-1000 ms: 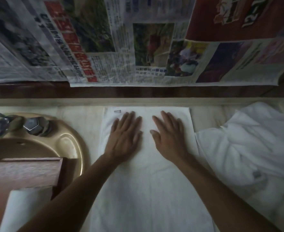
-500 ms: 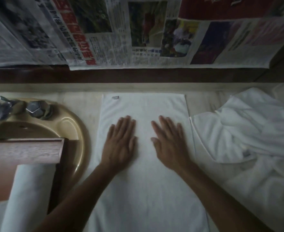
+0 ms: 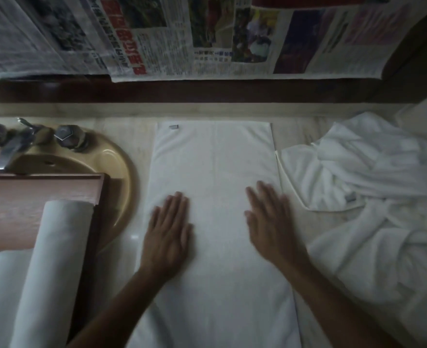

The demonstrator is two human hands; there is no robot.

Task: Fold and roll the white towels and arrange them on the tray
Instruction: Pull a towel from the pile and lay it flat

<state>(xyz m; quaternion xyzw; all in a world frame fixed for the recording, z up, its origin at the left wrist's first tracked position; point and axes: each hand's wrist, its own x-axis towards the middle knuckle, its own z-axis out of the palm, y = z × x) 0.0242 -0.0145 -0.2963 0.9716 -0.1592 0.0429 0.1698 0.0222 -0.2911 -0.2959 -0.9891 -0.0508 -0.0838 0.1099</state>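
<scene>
A white towel (image 3: 215,172), folded into a long strip, lies flat on the marble counter and runs from the back wall toward me. My left hand (image 3: 168,232) presses flat on its left side, fingers together and extended. My right hand (image 3: 270,219) lies flat near its right edge, slightly blurred. Two rolled white towels (image 3: 46,272) rest on a reddish wooden tray (image 3: 31,197) at the left. A heap of unfolded white towels (image 3: 370,197) sits at the right.
A beige sink (image 3: 116,167) with a metal tap (image 3: 8,149) lies behind the tray. Newspaper sheets (image 3: 182,33) hang on the wall above a dark wooden ledge. Marble counter (image 3: 137,136) shows between sink and towel.
Both hands have slid toward me along the towel and spread apart toward its edges. The view has tilted down, showing more of the tray and its rolled towels.
</scene>
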